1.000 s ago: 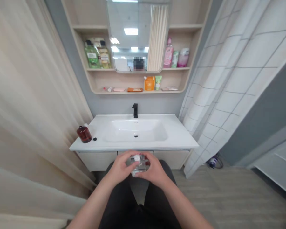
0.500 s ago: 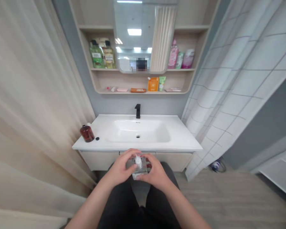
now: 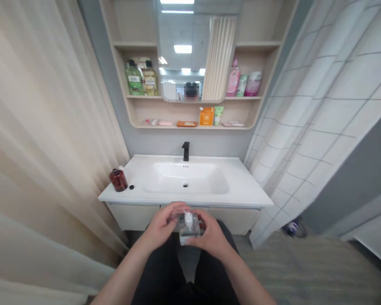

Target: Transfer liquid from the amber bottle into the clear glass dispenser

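Head camera: the left hand [image 3: 163, 224] and the right hand [image 3: 211, 235] are close together, low in the middle, in front of the person's dark trousers [image 3: 165, 271]. Between them is a small clear bottle with a white pump top [image 3: 188, 224]. It stands upright. The left fingers curl around its left side and top. The right fingers wrap its right side, with the thumb under the front. Both hands are closed on it.

The bottle is held in the air, just in front of the white sink counter [image 3: 244, 188] and a bit lower than its edge. It does not touch the counter.

On the left corner of the counter stands a round dark brown glass bottle [image 3: 118, 180], with a small black cap [image 3: 131, 187] just beside it. A black tap [image 3: 186, 151] sits behind the basin. Above is a mirror [image 3: 193, 51] with wooden shelves around it, holding green bottles [image 3: 141, 77], pink bottles [image 3: 243, 80] and an orange pouch [image 3: 206, 115]. A beige curtain [image 3: 34, 127] hangs on the left and a white checked curtain [image 3: 307, 106] on the right.
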A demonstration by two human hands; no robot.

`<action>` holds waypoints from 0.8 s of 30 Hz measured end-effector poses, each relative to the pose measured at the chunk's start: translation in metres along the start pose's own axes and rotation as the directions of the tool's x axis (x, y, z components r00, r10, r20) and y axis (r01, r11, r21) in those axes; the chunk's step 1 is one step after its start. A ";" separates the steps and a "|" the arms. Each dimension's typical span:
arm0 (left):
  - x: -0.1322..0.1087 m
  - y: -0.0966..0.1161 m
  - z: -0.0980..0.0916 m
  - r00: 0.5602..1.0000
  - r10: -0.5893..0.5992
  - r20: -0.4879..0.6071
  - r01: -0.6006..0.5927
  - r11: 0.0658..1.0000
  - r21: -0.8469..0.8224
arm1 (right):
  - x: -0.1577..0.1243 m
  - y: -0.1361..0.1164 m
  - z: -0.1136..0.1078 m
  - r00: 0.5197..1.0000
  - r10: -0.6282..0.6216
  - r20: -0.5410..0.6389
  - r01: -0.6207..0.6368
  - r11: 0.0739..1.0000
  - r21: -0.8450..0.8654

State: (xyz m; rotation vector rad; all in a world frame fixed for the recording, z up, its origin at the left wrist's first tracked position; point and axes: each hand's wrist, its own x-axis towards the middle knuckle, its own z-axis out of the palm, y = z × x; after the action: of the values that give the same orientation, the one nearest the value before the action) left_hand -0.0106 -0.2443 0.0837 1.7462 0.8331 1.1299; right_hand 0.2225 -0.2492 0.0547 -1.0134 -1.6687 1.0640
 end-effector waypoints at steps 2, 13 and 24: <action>0.002 -0.003 0.002 1.000 -0.016 -0.005 0.016 1.000 0.017 | 0.000 0.002 -0.002 1.000 -0.001 -0.005 0.001 1.000 -0.002; 0.016 -0.009 0.015 0.999 -0.040 -0.031 0.044 0.990 0.132 | 0.002 0.020 -0.012 0.999 0.015 -0.042 -0.016 1.000 -0.015; 0.026 -0.004 0.012 1.000 0.015 0.023 -0.021 0.961 0.274 | 0.009 0.019 -0.024 0.999 0.031 -0.013 -0.031 0.999 -0.013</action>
State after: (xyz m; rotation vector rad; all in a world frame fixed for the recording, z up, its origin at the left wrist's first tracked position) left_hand 0.0096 -0.2237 0.0862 1.9920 1.0017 1.0440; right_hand 0.2458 -0.2304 0.0442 -1.0558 -1.6570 1.0659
